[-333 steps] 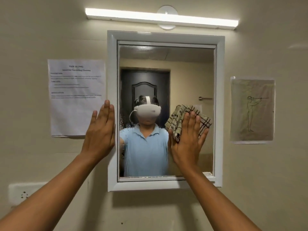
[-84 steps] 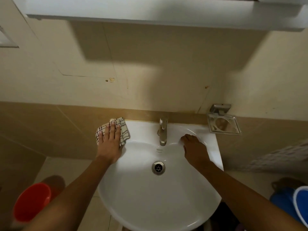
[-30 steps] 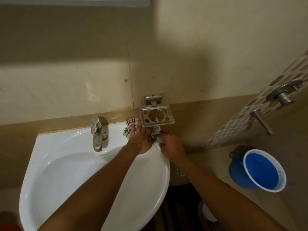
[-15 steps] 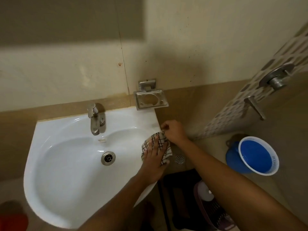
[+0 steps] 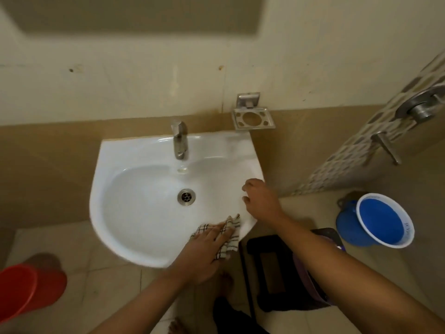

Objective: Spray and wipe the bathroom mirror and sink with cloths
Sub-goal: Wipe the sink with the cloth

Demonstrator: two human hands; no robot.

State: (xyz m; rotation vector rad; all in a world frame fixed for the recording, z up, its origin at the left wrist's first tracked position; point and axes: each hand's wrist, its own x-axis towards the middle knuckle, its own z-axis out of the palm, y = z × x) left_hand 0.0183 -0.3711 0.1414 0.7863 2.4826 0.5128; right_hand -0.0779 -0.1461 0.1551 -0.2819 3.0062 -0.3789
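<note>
A white wall-mounted sink (image 5: 134, 213) with a steel tap (image 5: 180, 141) and a drain (image 5: 186, 196) fills the middle of the head view. My left hand (image 5: 204, 249) presses a checked cloth (image 5: 228, 233) flat onto the sink's front right rim, fingers straight. My right hand (image 5: 261, 198) rests on the right rim with loosely curled fingers and holds nothing. The mirror is out of view.
A steel soap holder (image 5: 252, 118) hangs on the wall right of the tap. A blue bucket (image 5: 380, 221) stands on the floor at right, a red bucket (image 5: 26, 290) at lower left. A dark stool (image 5: 277, 268) sits under the sink's right side.
My left hand has slid the cloth along the right rim toward the front of the sink. My right hand has shifted slightly forward along the rim. The camera has turned left.
</note>
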